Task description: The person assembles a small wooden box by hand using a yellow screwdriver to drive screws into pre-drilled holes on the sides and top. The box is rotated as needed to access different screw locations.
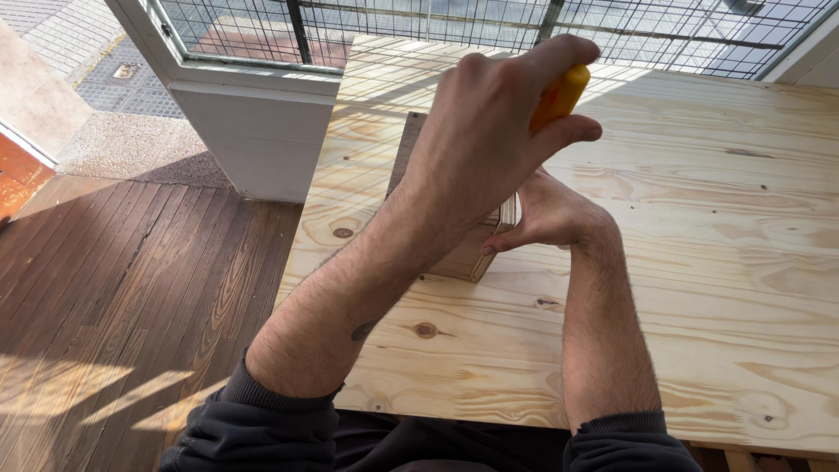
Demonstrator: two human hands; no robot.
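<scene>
- Right now, the left hand (489,131) is raised at the upper middle of the frame, its fingers curled tight around an orange handle (559,94); only the handle's rounded end shows between thumb and forefinger.
- What the handle belongs to cannot be told, since the hand and forearm cover the rest of it.
- Below it, the right hand (546,214) sits just right of centre, thumb and fingers pressed against the near corner of a wooden block (463,258).
- That block lies on the table (699,262) at the middle of the frame, mostly hidden behind the left forearm; its layered edge shows at the corner under the right hand, and a darker top edge peeks out at the upper left of the wrist.
- Pale pine boards with knots make up the tabletop, which fills the right and centre of the frame.
- Dark sleeves (253,419) are pushed up both forearms at the bottom.
- Dark wooden floorboards (131,288) run across the lower left, striped with sunlight.
- A wire grille (437,22) crosses the top, with a white post (253,131) beneath it at the upper left.
</scene>
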